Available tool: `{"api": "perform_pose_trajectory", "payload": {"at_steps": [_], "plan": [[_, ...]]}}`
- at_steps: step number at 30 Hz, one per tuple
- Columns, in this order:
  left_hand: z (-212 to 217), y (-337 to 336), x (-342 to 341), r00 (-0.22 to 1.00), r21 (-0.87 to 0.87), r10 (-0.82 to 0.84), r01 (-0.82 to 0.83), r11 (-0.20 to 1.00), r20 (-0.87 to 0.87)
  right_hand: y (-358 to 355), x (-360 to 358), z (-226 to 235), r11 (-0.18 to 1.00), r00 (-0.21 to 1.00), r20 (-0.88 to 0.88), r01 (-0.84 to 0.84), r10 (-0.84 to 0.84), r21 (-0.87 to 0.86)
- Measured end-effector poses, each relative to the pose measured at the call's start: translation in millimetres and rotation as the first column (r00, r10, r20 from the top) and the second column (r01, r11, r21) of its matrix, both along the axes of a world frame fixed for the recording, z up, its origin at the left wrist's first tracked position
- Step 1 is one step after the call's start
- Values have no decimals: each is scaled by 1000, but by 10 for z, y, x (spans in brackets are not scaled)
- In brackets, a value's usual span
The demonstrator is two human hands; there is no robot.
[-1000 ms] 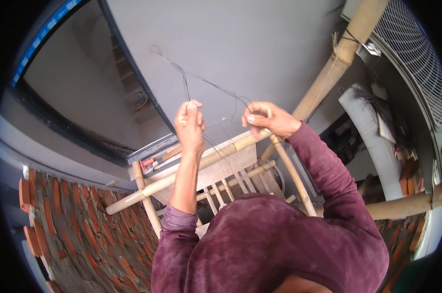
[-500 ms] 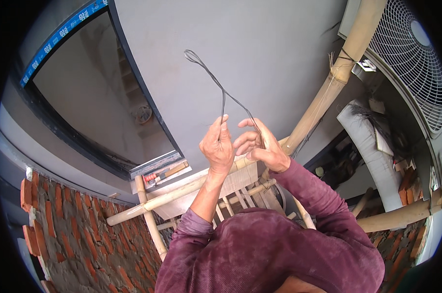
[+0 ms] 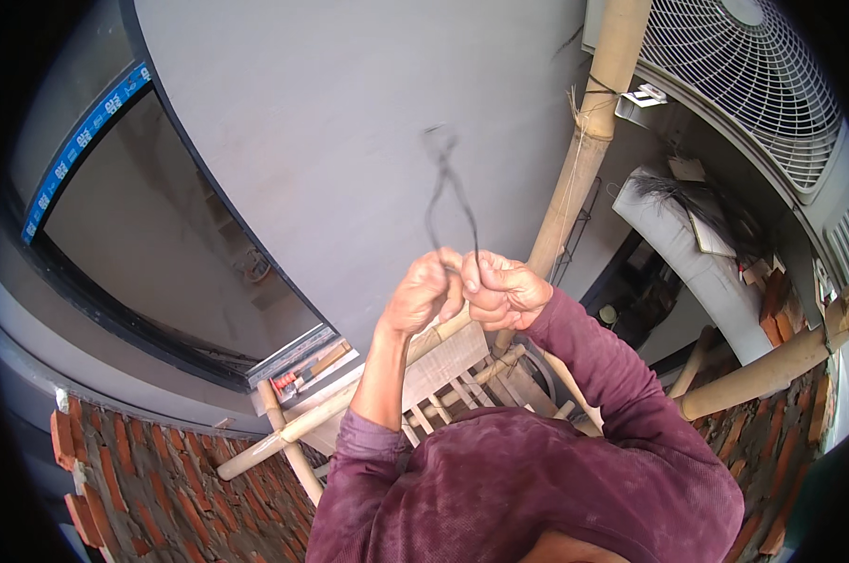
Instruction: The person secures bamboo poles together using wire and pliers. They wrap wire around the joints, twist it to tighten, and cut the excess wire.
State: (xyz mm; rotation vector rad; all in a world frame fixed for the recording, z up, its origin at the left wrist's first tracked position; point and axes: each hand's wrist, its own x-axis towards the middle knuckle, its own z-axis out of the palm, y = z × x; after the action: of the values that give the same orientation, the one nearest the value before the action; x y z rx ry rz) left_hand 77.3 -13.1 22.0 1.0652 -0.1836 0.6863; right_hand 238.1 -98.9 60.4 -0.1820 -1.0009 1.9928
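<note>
Both hands (image 3: 467, 291) now touching, wire (image 3: 443, 192) folded narrower

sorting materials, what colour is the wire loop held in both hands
Dark grey to black, a thin wire loop sticking up from both hands, clearest in the head view against the pale grey wall.

One head-worn fisheye view looks steeply down, close above the hands (image 3: 467, 289).

Building exterior under construction: bamboo scaffolding (image 3: 589, 141), grey wall (image 3: 349, 122), outdoor fan unit (image 3: 762, 75).
</note>
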Motion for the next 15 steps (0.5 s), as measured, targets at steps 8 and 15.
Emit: {"api": "perform_pose_trajectory", "payload": {"at_steps": [8,15], "plan": [[442,275,556,815,506,552,-557,659,178,-123,-250,-142,964,975,40,-221,218,147],[970,599,206,148,524,684,-762,-382,715,-449,-165,157,842,907,415,-166,-75,514]]}}
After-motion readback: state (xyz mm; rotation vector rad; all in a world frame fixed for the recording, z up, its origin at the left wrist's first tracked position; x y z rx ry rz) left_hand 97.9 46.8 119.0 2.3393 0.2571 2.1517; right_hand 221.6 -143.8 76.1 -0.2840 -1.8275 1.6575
